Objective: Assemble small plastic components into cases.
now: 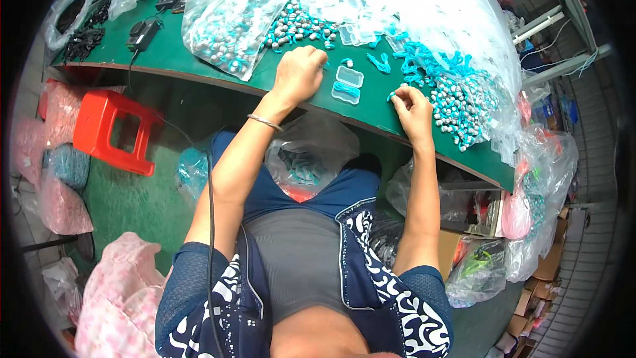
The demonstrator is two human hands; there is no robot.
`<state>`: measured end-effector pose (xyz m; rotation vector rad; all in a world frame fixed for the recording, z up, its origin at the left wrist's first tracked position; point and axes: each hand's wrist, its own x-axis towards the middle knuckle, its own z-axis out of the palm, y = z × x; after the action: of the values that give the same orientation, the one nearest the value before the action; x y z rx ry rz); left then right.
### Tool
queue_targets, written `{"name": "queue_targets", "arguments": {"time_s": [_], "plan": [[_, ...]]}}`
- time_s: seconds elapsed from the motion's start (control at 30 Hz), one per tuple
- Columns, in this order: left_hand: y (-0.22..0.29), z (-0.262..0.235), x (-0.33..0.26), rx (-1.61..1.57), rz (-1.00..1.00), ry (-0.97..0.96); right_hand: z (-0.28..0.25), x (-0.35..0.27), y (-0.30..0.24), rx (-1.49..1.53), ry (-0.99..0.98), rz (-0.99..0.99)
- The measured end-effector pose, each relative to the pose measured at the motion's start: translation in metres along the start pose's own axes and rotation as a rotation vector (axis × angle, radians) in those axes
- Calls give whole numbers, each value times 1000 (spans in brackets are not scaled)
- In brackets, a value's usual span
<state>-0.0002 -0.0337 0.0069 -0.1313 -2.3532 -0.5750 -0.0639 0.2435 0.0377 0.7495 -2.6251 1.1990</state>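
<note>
My left hand (pixel 300 74) is closed, its fingers curled at the table's near side beside a heap of small grey-and-turquoise pieces (pixel 298 25); what it holds, if anything, is hidden. Right of it, a small clear plastic case (pixel 350 77) lies with its lid open and a turquoise cord (pixel 346 89) coiled inside. My right hand (pixel 413 114) pinches a small turquoise piece (pixel 391 97) between thumb and fingertips, above the table edge. One loose grey-and-turquoise piece (pixel 348 63) sits just beyond the case, near a turquoise cord bundle (pixel 379 63).
A clear bag of the same pieces (pixel 232 33) stands at left, near a black adapter (pixel 142 33). Another pile (pixel 464 109) and tangled turquoise cords (pixel 430 59) lie at right. More clear cases (pixel 356 34) sit behind. A red stool (pixel 112 132) stands on the floor.
</note>
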Motion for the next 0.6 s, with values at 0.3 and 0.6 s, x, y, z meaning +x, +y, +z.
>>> {"name": "queue_targets", "arguments": {"time_s": [0.3,0.6], "plan": [[-4,-11,-7,-218,29,-139,28,-26,2,-89,125,-368],[-1,-12,-2,-157,-115,-200,31,-27,-5,-323,183,-202]]}}
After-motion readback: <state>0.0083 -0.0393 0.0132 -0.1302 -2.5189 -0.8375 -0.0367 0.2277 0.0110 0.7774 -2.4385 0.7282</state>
